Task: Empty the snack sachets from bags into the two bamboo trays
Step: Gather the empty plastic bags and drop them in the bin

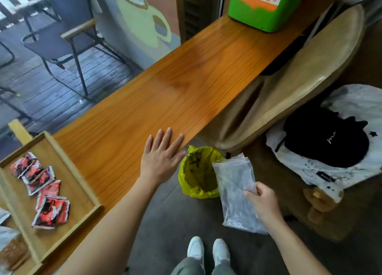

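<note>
A bamboo tray [86, 200] lies at the left end of the wooden counter [186, 84] and holds several red and black snack sachets [44, 189]. A second tray [24, 252] shows only partly at the bottom left corner, with brown packets in it. My left hand [161, 161] rests flat on the counter edge, fingers spread, holding nothing. My right hand [262, 200] pinches a clear plastic bag [235, 183] that looks empty, held over the floor just right of a bin lined with a yellow bag [196, 171].
A green box [266, 7] stands on the far end of the counter. A tan chair [299, 84] sits to the right, beside a seat with a black cap on white cloth [326, 142]. My white shoes [208, 252] stand on the grey floor below.
</note>
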